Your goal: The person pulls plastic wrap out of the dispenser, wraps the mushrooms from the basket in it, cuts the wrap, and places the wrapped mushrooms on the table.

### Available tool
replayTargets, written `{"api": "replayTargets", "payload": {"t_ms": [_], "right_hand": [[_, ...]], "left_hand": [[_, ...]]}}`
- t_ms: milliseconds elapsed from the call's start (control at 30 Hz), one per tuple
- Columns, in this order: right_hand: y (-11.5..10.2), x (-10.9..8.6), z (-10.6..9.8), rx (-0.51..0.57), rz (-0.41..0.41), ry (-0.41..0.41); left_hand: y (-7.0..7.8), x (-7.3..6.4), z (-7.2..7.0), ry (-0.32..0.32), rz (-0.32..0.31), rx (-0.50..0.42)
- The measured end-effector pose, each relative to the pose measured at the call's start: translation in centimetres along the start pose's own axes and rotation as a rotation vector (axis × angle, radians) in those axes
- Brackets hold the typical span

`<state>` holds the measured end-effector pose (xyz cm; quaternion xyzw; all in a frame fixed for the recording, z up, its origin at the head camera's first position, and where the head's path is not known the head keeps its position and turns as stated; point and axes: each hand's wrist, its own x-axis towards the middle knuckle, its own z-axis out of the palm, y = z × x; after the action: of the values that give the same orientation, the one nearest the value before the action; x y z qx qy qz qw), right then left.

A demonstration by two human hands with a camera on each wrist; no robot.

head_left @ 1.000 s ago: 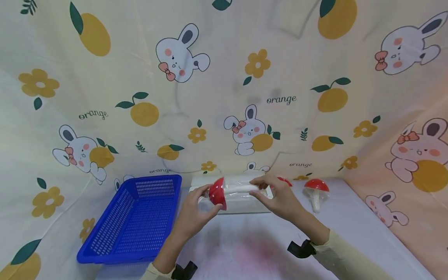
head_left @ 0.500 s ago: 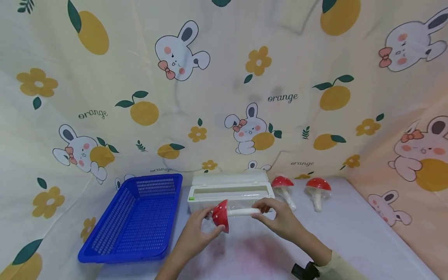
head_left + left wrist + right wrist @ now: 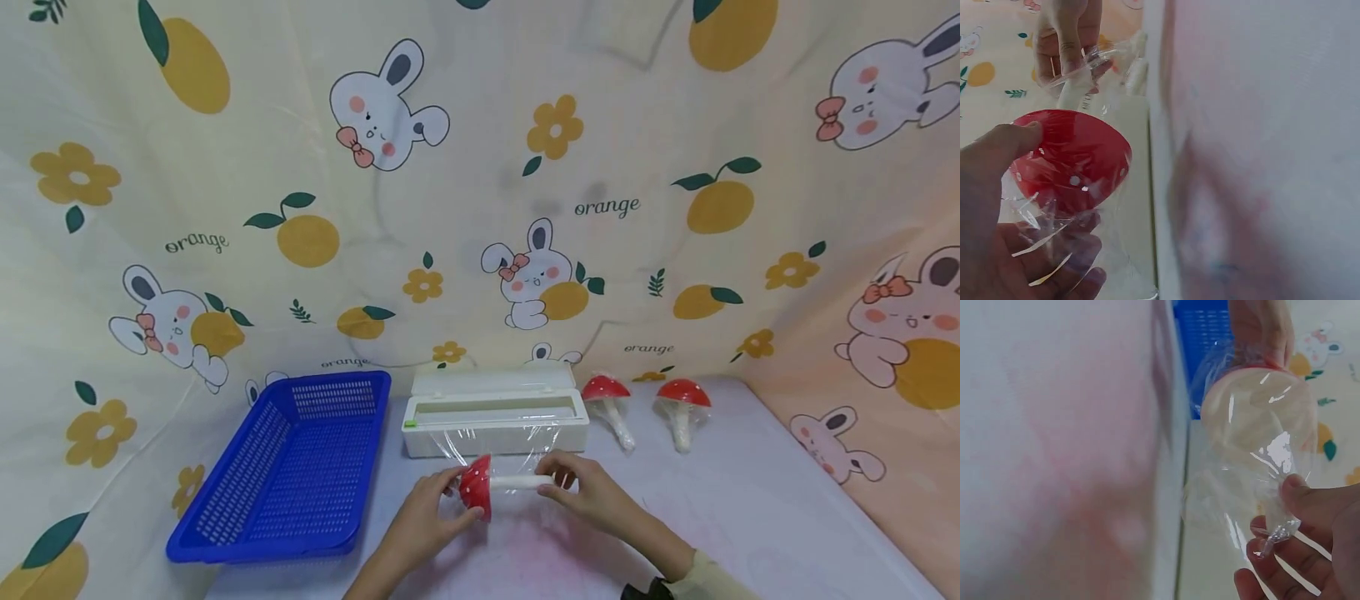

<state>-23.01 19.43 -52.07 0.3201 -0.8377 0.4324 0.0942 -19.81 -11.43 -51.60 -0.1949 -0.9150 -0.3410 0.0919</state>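
A toy mushroom (image 3: pixel 476 487) with a white-dotted red cap and white stem lies sideways between my hands. My left hand (image 3: pixel 423 517) grips the cap, thumb on one side and fingers on the other. With thumb and fingers, my right hand (image 3: pixel 588 492) pinches the stem's end. Clear plastic film (image 3: pixel 1279 450) covers the mushroom and bunches at my right fingertips in the right wrist view. From the white film dispenser box (image 3: pixel 495 437), lid raised, a sheet of film stretches to the mushroom. The left wrist view shows creased film over the red cap (image 3: pixel 1075 159).
Two film-wrapped mushrooms, a nearer one (image 3: pixel 617 421) and a farther one (image 3: pixel 681 417), lie right of the dispenser. A blue plastic basket (image 3: pixel 262 552) stands at the left. Behind the white table (image 3: pixel 750 500) hangs a patterned cloth (image 3: pixel 465 183).
Both hands have drawn the mushroom from over the dispenser toward me. The film now stretches visibly between box and mushroom, and the dispenser and wrapped mushrooms have come into fuller view.
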Motion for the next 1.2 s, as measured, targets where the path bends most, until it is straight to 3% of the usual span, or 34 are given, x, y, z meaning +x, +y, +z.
{"api": "replayTargets", "payload": {"t_ms": [367,733,967,1200], "right_hand": [[1.9,0.0,0.9,0.01,0.083,-0.102],[1.7,0.4,1.4,-0.003,0.223,-0.223],[1.3,0.7,1.8,-0.134,0.243,-0.192],[2.1,1.5,2.6,-0.162,0.228,-0.165]], "left_hand": [[-1.8,0.3,1.5,-0.044,0.002,-0.019],[-2.2,1.1,2.2,-0.043,-0.042,0.003],[-2.1,2.1,2.3,-0.074,-0.163,-0.041],[-2.2,2.8,2.7,-0.073,-0.191,-0.069]]}}
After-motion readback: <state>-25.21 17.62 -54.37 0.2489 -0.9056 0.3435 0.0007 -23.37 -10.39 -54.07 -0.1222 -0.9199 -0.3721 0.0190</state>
